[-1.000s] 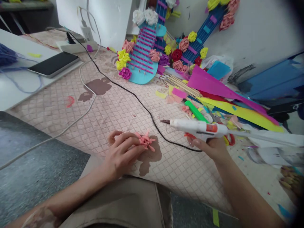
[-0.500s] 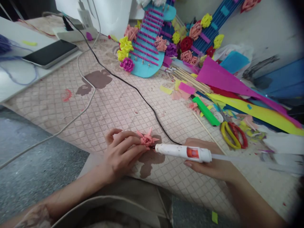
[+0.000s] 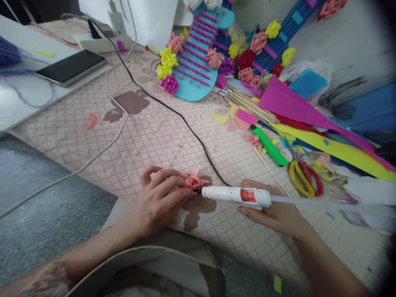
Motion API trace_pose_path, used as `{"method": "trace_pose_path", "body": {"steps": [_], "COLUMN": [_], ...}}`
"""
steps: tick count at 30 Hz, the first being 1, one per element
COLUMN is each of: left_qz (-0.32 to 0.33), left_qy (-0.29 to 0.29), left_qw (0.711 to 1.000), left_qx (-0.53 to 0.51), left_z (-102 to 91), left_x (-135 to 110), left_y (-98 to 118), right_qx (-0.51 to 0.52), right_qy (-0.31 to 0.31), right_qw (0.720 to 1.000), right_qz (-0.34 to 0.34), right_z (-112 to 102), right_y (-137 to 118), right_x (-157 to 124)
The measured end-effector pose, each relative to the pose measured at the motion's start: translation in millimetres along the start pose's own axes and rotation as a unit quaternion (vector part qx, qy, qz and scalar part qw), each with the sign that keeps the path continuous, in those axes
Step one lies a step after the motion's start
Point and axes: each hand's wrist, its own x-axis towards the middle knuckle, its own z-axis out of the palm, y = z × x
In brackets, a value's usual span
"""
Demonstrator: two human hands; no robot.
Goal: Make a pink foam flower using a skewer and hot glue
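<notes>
My left hand (image 3: 163, 198) is closed, its fingertips pinching the left side of a pink paper flower (image 3: 194, 181) with pointed petals just above the table. In my right hand (image 3: 269, 210) lies a white hot glue gun (image 3: 224, 194) with an orange window and a clear glue stick (image 3: 309, 201) out of its back end. The gun's nozzle is at the flower's lower right edge; whether it touches cannot be made out. Most of my right fingers are hidden behind the gun. A black cord (image 3: 185, 123) runs across the table to my right hand.
Red-and-yellow scissors (image 3: 305, 177), a green cutter (image 3: 270, 146), wooden sticks (image 3: 250, 105) and coloured paper (image 3: 297, 103) lie on the right. A blue flower-trimmed craft piece (image 3: 194, 62) stands at the back. At left are a phone (image 3: 72, 67) and a white cable (image 3: 107, 144).
The glue gun has shifted slightly left, its nozzle closer in at the flower. My left hand keeps its hold on the flower. The whole view has moved a little.
</notes>
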Motion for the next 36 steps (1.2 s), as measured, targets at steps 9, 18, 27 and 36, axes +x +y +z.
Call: {"method": "trace_pose_path", "body": {"steps": [9, 18, 27, 36], "left_qz": [-0.003, -0.003, -0.031, -0.122], "left_qy": [-0.002, 0.010, 0.007, -0.042], "left_qw": [1.000, 1.000, 0.999, 0.991], "left_qx": [-0.005, 0.003, -0.012, -0.029], "left_z": [0.4, 1.8, -0.1, -3.0], "left_x": [0, 0, 4, 11], "left_y": [0, -1, 1, 4], "right_qx": [-0.023, -0.038, -0.006, -0.035], "right_qy": [0.008, 0.012, 0.008, 0.010], "right_qw": [1.000, 0.999, 1.000, 0.999], "right_qz": [0.001, -0.010, 0.004, -0.001], "right_z": [3, 3, 1, 3], "right_y": [2, 4, 2, 4], "right_x": [-1, -3, -3, -5]}}
